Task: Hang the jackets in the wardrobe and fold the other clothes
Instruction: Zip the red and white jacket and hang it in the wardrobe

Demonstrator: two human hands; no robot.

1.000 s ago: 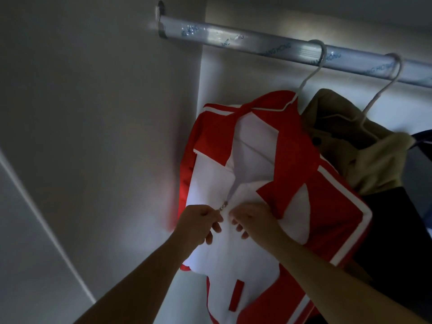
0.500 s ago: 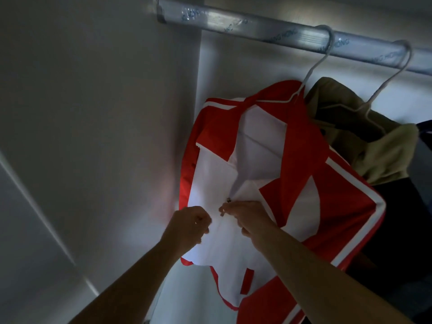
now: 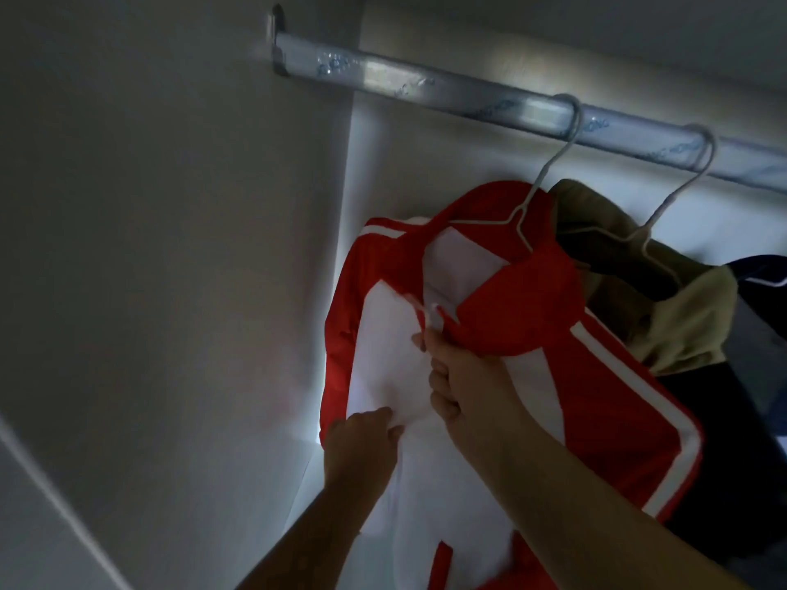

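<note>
The red and white jacket [image 3: 532, 317] hangs on a white wire hanger [image 3: 549, 168] from the metal rod [image 3: 383, 74], close to the wardrobe's side wall [image 3: 170, 206]. It has a white front, and its collar and sleeves are red with white stripes. The right hand [image 3: 464, 376] is curled and pinches the front opening just under the collar. The left hand [image 3: 362, 436] grips the white cloth lower down. A khaki jacket [image 3: 681, 317] hangs just beside it.

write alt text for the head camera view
A red-and-white jacket hangs on a hanger from a wardrobe rail; the left hand grips its white front low down, the right hand pinches the front opening higher. A tan garment hangs beside it on a second hanger.
</note>
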